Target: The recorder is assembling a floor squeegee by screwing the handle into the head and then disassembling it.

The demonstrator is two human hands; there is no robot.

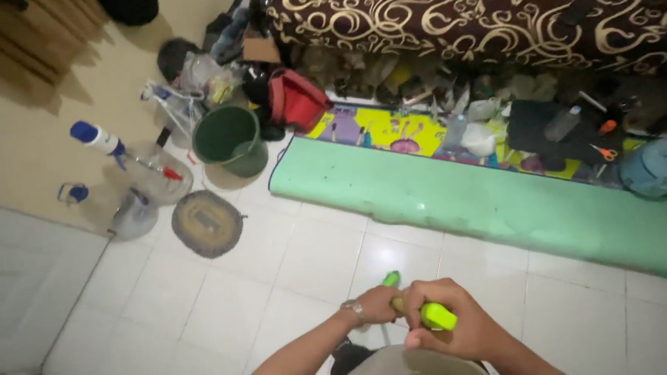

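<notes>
Both hands wrapped around one lime-green handle (412, 303), above the white tiled floor (277, 279). Right hand (452, 327) fisted tight over the near end, nearest the body; left hand (377, 303) closed around the shaft just beyond, touching the right. Long axis running from the grip up and slightly left, toward the rolled green mat (488, 202), its tip showing past the left hand. Lower end of the handle hidden; cannot tell what it carries. Green bucket (230, 141) well apart, off the mat's left end.
</notes>
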